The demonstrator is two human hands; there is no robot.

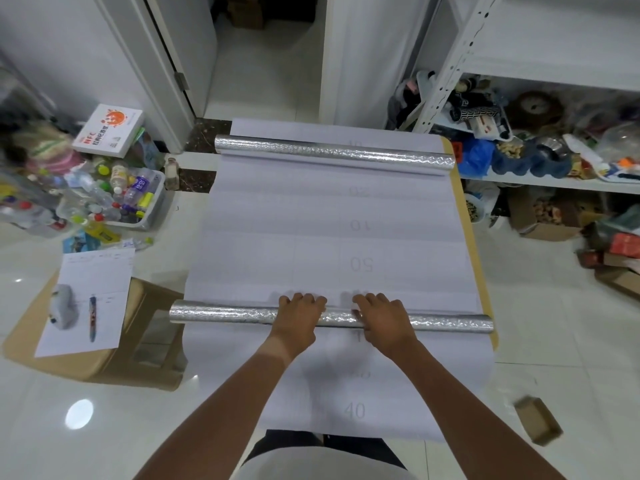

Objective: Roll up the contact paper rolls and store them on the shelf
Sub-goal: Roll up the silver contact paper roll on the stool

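Both hands lie on top of the near roll (221,315), fingers draped forward over it and close together — pressing on the foil tube rather than wrapped round it, as far as the view shows. The left hand (298,317) sits just left of the roll's middle, the right hand (382,318) just right of it, a short bare stretch of foil between them.

The roll lies crosswise near the table's (465,216) front edge, its long axis running left to right, square to the forearms. The unrolled sheet (329,237) stretches away from the fingertips toward the far edge, so rolling up probably means pushing forward, both hands equally placed.

Two rolls in all — the second roll (334,154) lies parallel near the far edge, untouched. One shelf (561,183), cluttered, stands beyond the table's right side.
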